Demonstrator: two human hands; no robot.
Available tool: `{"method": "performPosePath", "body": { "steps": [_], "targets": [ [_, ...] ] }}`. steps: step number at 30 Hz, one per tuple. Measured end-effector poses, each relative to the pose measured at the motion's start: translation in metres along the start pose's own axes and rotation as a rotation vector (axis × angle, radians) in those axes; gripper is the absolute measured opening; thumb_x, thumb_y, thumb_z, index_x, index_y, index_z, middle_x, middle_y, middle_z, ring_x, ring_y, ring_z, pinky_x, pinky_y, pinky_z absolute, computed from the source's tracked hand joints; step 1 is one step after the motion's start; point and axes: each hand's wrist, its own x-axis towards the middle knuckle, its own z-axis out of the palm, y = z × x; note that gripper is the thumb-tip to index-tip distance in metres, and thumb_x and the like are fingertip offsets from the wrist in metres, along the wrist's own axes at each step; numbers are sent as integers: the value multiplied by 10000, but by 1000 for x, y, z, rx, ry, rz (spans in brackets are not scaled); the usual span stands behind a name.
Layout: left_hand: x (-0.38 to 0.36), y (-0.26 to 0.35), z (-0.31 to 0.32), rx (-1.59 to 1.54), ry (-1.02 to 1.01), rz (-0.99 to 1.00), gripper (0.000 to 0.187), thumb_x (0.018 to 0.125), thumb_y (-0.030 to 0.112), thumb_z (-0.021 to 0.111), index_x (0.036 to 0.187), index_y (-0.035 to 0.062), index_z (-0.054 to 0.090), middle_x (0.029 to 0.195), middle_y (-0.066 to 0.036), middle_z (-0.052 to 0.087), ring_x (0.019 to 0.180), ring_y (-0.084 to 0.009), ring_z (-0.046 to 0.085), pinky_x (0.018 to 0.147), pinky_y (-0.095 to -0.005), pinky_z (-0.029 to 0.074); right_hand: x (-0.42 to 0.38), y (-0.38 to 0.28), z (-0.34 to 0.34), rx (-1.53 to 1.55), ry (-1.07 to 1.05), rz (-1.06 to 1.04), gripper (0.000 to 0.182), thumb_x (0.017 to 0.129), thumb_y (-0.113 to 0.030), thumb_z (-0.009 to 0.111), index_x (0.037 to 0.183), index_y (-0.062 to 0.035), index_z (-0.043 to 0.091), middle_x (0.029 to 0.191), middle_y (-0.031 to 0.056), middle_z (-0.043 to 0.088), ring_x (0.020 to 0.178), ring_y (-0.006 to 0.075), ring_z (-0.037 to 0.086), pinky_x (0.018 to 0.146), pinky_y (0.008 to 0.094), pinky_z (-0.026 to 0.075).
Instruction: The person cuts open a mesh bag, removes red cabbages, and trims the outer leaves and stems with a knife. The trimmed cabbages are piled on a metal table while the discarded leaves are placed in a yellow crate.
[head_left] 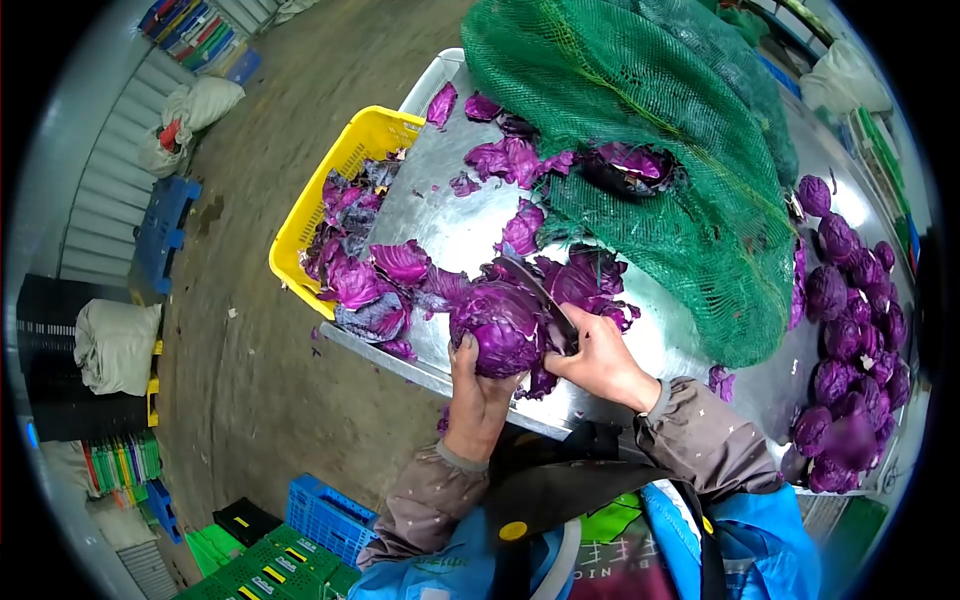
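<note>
My left hand [474, 400] is wrapped around the underside of a red cabbage [495, 325], with the thumb up its left side. My right hand [604, 362] grips a knife [547, 298] whose dark blade slants up and left along the cabbage's right side. Loose purple leaves [588, 280] lie just behind the cabbage on the metal table [425, 215]. More cut leaves [400, 262] spread to the left, toward the yellow crate.
A yellow crate [290, 235] full of leaves stands against the table's left edge. Green mesh netting [670, 200] covers the table's far middle, with a cabbage [628, 168] in its folds. Several cabbages [843, 338] are piled at the right. Green crates [285, 562] sit on the floor.
</note>
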Motion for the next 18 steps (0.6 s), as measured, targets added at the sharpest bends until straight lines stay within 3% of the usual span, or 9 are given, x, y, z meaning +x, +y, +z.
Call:
{"method": "performPosePath", "body": {
  "steps": [2, 5, 8, 10, 11, 12, 14, 15, 18],
  "targets": [
    [0, 2, 2, 7, -4, -13, 546, 902, 450, 513, 1291, 84, 398, 1229, -113, 514, 1085, -266, 555, 886, -453, 499, 3, 18, 2, 11, 16, -249, 315, 674, -125, 658, 949, 13, 594, 670, 165, 584, 600, 270, 611, 574, 357, 467],
    [-5, 10, 8, -64, -67, -80, 579, 890, 460, 523, 1295, 67, 391, 1229, -137, 513, 1105, -310, 544, 933, -506, 480, 19, 24, -34, 58, 132, -254, 186, 674, -96, 633, 835, -11, 597, 673, 117, 595, 605, 230, 605, 575, 333, 475],
    [-2, 8, -2, -118, -70, -107, 587, 885, 464, 531, 1298, 70, 393, 1225, -140, 520, 1099, -317, 548, 924, -505, 485, 27, 24, -73, -519, 419, -133, 408, 650, -180, 733, 1009, -50, 588, 949, 138, 608, 789, 281, 623, 676, 375, 501],
    [0, 7, -1, -75, -52, -110, 579, 889, 469, 522, 1299, 79, 397, 1225, -137, 522, 1098, -307, 550, 922, -498, 486, 17, 4, -57, -333, 327, -457, 615, 637, -306, 781, 1147, -74, 528, 1078, 162, 548, 892, 318, 605, 746, 412, 495],
    [0, 5, 0, -25, -32, -118, 572, 893, 473, 513, 1300, 88, 400, 1224, -134, 525, 1096, -297, 553, 919, -491, 488, 10, 6, -35, -321, 277, -543, 729, 637, -391, 784, 1219, -72, 480, 1076, 166, 530, 920, 339, 593, 791, 421, 488],
    [0, 4, 0, -20, -35, -124, 572, 893, 473, 513, 1300, 88, 400, 1224, -134, 525, 1096, -297, 553, 919, -491, 488, 0, -12, -21, -271, 149, -448, 740, 658, -426, 770, 1231, -63, 474, 1026, 160, 531, 854, 335, 605, 740, 430, 497],
    [-2, 1, 1, 49, -103, -112, 543, 908, 475, 484, 1297, 104, 409, 1227, -113, 531, 1099, -265, 556, 909, -477, 493, -4, -23, -5, -330, 120, -344, 622, 685, -270, 773, 1203, -47, 512, 974, 140, 542, 834, 314, 600, 699, 386, 508],
    [-5, 3, 4, 41, -75, -125, 509, 922, 465, 459, 1284, 110, 424, 1226, -93, 537, 1104, -240, 556, 905, -460, 496, -3, -19, -3, -329, 119, -347, 622, 685, -270, 773, 1203, -47, 512, 974, 140, 542, 834, 314, 600, 699, 386, 508],
    [-8, 5, 4, 90, -50, -131, 493, 924, 458, 459, 1267, 103, 444, 1213, -83, 547, 1110, -243, 553, 909, -457, 495, 3, -3, 0, -299, 249, -574, 469, 707, -179, 730, 1125, -42, 565, 887, 118, 526, 700, 281, 593, 584, 364, 494]
  ]
}}
